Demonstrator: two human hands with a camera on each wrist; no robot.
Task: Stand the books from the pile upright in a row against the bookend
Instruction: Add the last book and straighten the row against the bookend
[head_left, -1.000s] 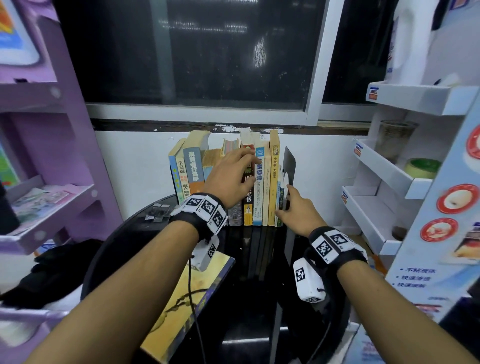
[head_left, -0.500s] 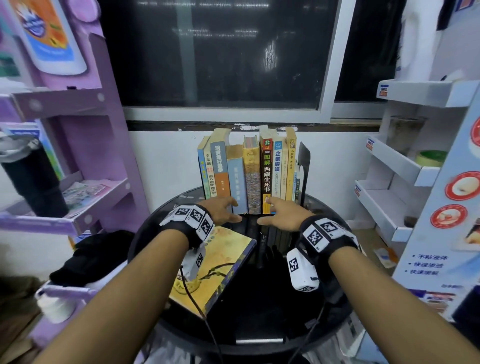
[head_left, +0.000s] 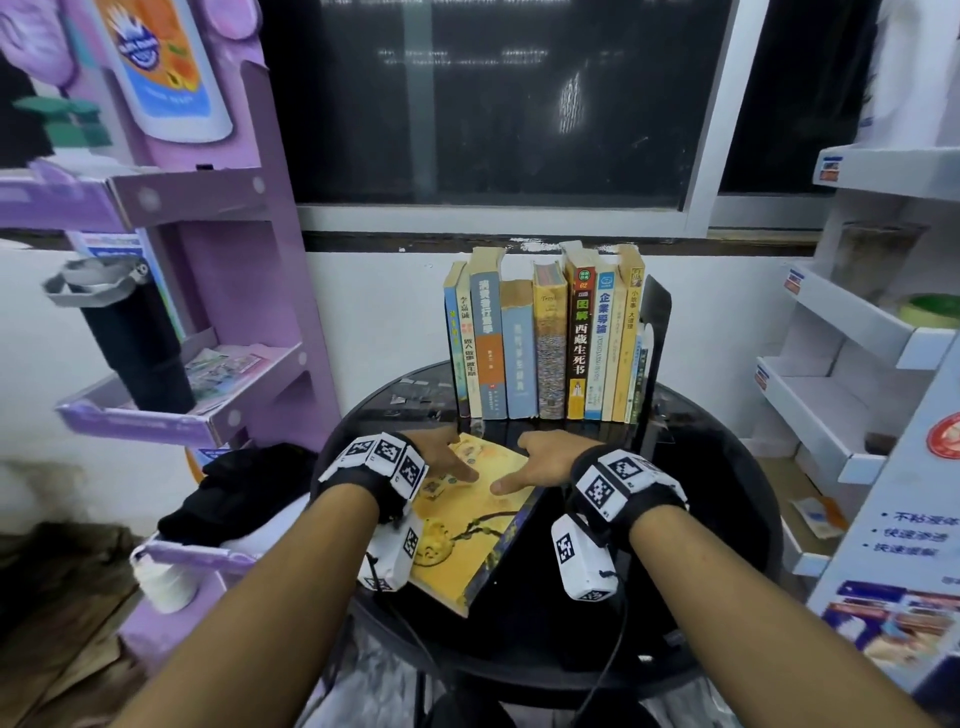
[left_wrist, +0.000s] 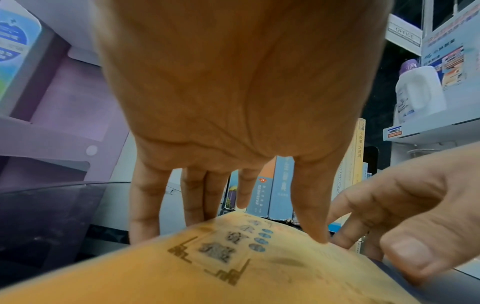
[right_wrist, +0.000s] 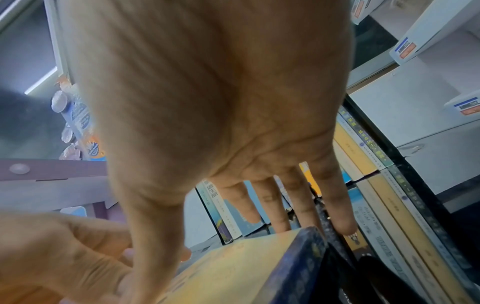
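A yellow book (head_left: 467, 545) with a dark blue spine lies flat on the round black table (head_left: 727, 499), near its front left. My left hand (head_left: 441, 460) rests on the book's far left part. Its thumb touches the cover (left_wrist: 207, 267) and its straight fingers (left_wrist: 192, 197) reach past the far edge. My right hand (head_left: 540, 462) is at the far right corner, thumb on the cover (right_wrist: 233, 267), straight fingers (right_wrist: 272, 205) pointing down beside the spine. Behind them a row of books (head_left: 545, 343) stands upright against a black bookend (head_left: 655, 322) on its right.
A purple shelf unit (head_left: 218, 364) holding a black flask (head_left: 135, 353) stands on the left, with a black cloth (head_left: 244, 483) below it. White cardboard shelves (head_left: 841, 374) stand on the right. A white wall and a dark window lie behind the row.
Both hands left the standing row and came back toward me, down onto the flat yellow book. My head pulled back, so more of the table shows.
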